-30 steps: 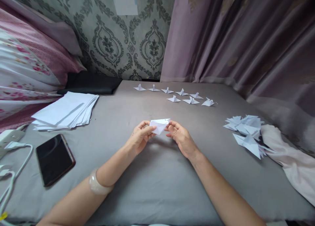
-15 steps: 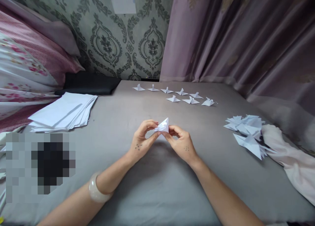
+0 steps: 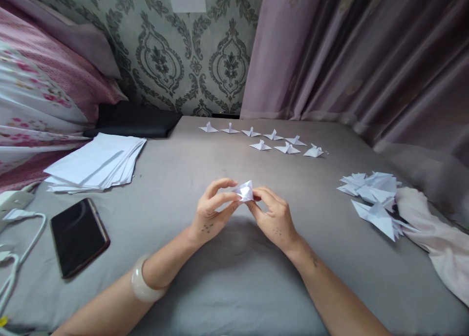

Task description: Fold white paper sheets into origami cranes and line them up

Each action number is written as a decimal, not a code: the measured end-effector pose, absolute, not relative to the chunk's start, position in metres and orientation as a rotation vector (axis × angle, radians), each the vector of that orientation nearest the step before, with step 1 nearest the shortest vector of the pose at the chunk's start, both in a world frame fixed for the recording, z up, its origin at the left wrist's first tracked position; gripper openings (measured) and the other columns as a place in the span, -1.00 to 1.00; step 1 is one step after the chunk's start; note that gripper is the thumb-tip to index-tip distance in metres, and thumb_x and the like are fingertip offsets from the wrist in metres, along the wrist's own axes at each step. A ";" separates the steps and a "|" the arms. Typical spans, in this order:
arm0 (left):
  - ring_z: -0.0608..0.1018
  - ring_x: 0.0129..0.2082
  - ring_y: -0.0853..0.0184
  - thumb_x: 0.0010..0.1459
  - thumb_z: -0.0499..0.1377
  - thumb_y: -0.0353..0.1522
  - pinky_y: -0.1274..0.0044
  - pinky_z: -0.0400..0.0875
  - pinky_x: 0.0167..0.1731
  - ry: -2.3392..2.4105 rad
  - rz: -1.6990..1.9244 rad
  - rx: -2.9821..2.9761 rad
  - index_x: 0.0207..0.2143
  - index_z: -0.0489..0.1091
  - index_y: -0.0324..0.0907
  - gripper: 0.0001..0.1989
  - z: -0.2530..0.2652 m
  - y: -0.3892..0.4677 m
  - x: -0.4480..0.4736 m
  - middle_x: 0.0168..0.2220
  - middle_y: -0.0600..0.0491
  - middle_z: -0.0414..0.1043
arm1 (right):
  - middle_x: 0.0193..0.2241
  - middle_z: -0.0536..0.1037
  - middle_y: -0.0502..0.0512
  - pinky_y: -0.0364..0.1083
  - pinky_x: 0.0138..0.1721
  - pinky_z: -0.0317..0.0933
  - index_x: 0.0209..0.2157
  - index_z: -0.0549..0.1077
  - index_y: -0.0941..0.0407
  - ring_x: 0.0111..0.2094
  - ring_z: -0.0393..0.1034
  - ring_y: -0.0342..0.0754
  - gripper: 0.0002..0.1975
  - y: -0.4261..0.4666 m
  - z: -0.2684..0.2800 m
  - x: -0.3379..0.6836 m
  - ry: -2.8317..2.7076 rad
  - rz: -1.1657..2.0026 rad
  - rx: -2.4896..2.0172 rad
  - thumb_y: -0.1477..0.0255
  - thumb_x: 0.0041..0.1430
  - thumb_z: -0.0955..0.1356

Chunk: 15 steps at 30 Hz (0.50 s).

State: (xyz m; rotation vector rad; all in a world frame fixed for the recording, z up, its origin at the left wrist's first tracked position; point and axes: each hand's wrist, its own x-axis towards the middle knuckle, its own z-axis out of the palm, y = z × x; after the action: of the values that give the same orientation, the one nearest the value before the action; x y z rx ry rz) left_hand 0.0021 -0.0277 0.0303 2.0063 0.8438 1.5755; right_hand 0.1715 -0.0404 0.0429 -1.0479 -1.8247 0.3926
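Note:
A small piece of folded white paper (image 3: 245, 191) is held between my two hands, above the middle of the grey cloth surface (image 3: 176, 175). My left hand (image 3: 215, 210) pinches its left side with thumb and fingers, the index finger lying against the paper's face. My right hand (image 3: 271, 215) grips the lower right corner between thumb and fingertips. The paper has a pointed top and a sloping, creased front; its back is hidden. Beyond my hands, several folded paper birds (image 3: 287, 148) stand in two rows.
At the left lie a stack of white paper (image 3: 93, 160), a black phone (image 3: 78, 238) and a white power strip (image 3: 16, 201) with cables. A black flat case (image 3: 139, 121) rests at the back left. To the right are piled folded papers (image 3: 375, 184) beside a pale cloth (image 3: 421, 214).
The folded paper has tilted and its tip sits lower. My left index finger has come down onto its face. The view has shifted slightly.

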 end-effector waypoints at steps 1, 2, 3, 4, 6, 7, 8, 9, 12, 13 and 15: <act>0.47 -0.08 0.29 0.07 0.22 -0.58 0.42 0.39 -0.07 0.825 1.563 2.010 -0.24 0.44 -0.14 -0.76 0.030 -0.028 0.002 -0.07 -0.05 0.36 | -0.42 0.45 0.05 -0.15 -0.28 0.26 -0.30 0.41 0.11 -0.38 0.35 -0.13 -0.95 -0.041 0.044 0.171 -1.809 0.383 -1.038 0.51 0.19 0.32; 0.48 -0.07 0.28 0.07 0.21 -0.59 0.41 0.39 -0.06 0.801 1.545 1.998 -0.21 0.43 -0.14 -0.75 0.030 -0.028 0.002 -0.05 -0.07 0.37 | -0.41 0.46 0.05 -0.15 -0.27 0.26 -0.29 0.41 0.11 -0.37 0.35 -0.13 -0.95 -0.041 0.045 0.170 -1.798 0.384 -1.026 0.52 0.19 0.32; 0.49 -0.06 0.27 0.08 0.20 -0.60 0.41 0.39 -0.06 0.773 1.522 1.975 -0.20 0.42 -0.15 -0.74 0.029 -0.027 0.001 -0.05 -0.08 0.38 | -0.39 0.46 0.06 -0.15 -0.26 0.26 -0.28 0.41 0.12 -0.36 0.35 -0.13 -0.93 -0.041 0.047 0.170 -1.799 0.400 -1.013 0.54 0.18 0.31; 0.50 -0.07 0.28 0.09 0.19 -0.59 0.41 0.40 -0.06 0.746 1.496 1.948 -0.20 0.42 -0.15 -0.75 0.029 -0.026 0.001 -0.06 -0.09 0.40 | -0.37 0.47 0.07 -0.14 -0.24 0.27 -0.26 0.40 0.12 -0.34 0.36 -0.13 -0.90 -0.042 0.050 0.171 -1.814 0.431 -1.001 0.55 0.18 0.31; 0.52 -0.12 0.30 0.11 0.17 -0.58 0.45 0.41 -0.10 0.709 1.447 1.887 -0.22 0.41 -0.16 -0.79 0.028 -0.024 -0.001 -0.12 -0.07 0.43 | -0.33 0.47 0.09 -0.12 -0.21 0.27 -0.20 0.40 0.12 -0.30 0.36 -0.11 -0.84 -0.043 0.058 0.174 -1.856 0.508 -0.996 0.57 0.16 0.30; 0.52 -0.15 0.31 0.12 0.17 -0.58 0.46 0.41 -0.12 0.701 1.423 1.864 -0.23 0.41 -0.17 -0.80 0.028 -0.023 -0.002 -0.15 -0.07 0.44 | -0.33 0.46 0.09 -0.11 -0.21 0.27 -0.18 0.40 0.12 -0.30 0.36 -0.10 -0.81 -0.044 0.062 0.177 -1.861 0.530 -1.011 0.57 0.15 0.29; 0.53 -0.17 0.32 0.13 0.17 -0.56 0.48 0.41 -0.14 0.700 1.400 1.852 -0.23 0.41 -0.17 -0.82 0.028 -0.021 -0.003 -0.17 -0.06 0.45 | -0.34 0.45 0.08 -0.11 -0.23 0.27 -0.16 0.39 0.12 -0.31 0.35 -0.10 -0.79 -0.046 0.067 0.180 -1.841 0.529 -1.035 0.56 0.14 0.29; 0.53 -0.18 0.33 0.13 0.17 -0.55 0.49 0.41 -0.15 0.706 1.374 1.858 -0.23 0.41 -0.18 -0.83 0.029 -0.020 -0.004 -0.18 -0.06 0.45 | -0.38 0.43 0.05 -0.12 -0.27 0.26 -0.15 0.40 0.12 -0.36 0.33 -0.12 -0.79 -0.047 0.072 0.184 -1.798 0.498 -1.069 0.55 0.15 0.28; 0.52 -0.20 0.35 0.17 0.13 -0.54 0.50 0.41 -0.17 0.703 1.283 1.998 -0.21 0.41 -0.18 -0.84 0.033 -0.017 -0.007 -0.19 -0.06 0.45 | -0.53 0.34 -0.05 -0.18 -0.44 0.19 -0.17 0.43 0.07 -0.53 0.19 -0.18 -0.80 -0.051 0.083 0.194 -1.819 0.481 -1.119 0.52 0.17 0.28; 0.52 -0.20 0.35 0.18 0.12 -0.54 0.50 0.41 -0.18 0.690 1.251 2.079 -0.20 0.41 -0.18 -0.83 0.034 -0.017 -0.008 -0.18 -0.07 0.45 | -0.56 0.33 -0.07 -0.19 -0.47 0.15 -0.15 0.44 0.05 -0.57 0.14 -0.20 -0.78 -0.052 0.085 0.196 -1.874 0.509 -1.133 0.52 0.17 0.27; 0.50 -0.18 0.34 0.20 0.08 -0.55 0.49 0.41 -0.18 0.656 1.184 2.243 -0.18 0.42 -0.17 -0.79 0.034 -0.016 -0.009 -0.16 -0.08 0.45 | -0.59 0.32 -0.10 -0.19 -0.50 0.11 -0.07 0.43 0.02 -0.61 0.09 -0.21 -0.69 -0.054 0.086 0.200 -1.986 0.565 -1.182 0.54 0.18 0.25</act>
State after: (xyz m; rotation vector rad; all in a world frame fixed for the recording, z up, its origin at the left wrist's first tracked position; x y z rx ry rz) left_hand -0.0093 -0.0165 0.0345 2.2426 0.6563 1.1840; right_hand 0.1999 -0.0536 0.0863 -1.1817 -1.9855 0.5648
